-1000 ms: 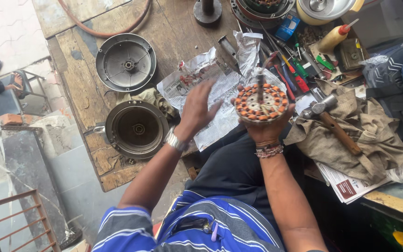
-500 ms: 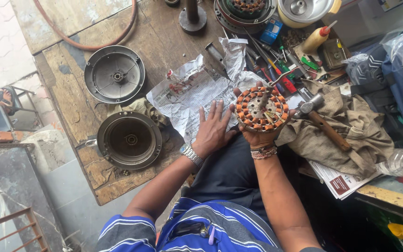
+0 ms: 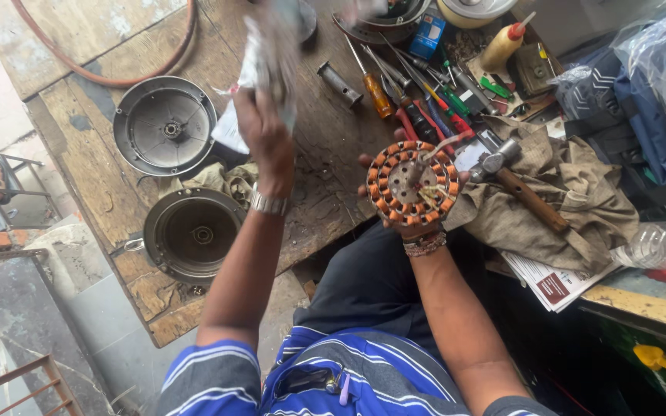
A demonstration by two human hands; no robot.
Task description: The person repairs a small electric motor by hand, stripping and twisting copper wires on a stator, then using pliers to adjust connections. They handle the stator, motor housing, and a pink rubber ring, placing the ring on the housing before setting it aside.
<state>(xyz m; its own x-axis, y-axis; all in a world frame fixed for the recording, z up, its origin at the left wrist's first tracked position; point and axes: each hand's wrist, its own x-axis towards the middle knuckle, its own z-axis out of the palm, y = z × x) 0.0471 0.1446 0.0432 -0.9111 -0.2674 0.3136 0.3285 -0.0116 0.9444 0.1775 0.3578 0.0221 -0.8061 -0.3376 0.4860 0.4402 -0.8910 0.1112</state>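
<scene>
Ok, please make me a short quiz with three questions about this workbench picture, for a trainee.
1. True or false: the right hand holds the copper-wound stator from below.
2. What does the left hand lift above the bench? A) a hammer B) a crumpled sheet C) a bottle
3. Fill in: the hammer lies on a brown ____.

Key
1. True.
2. B; the sheet is blurred.
3. Cloth, right of the stator.
</scene>
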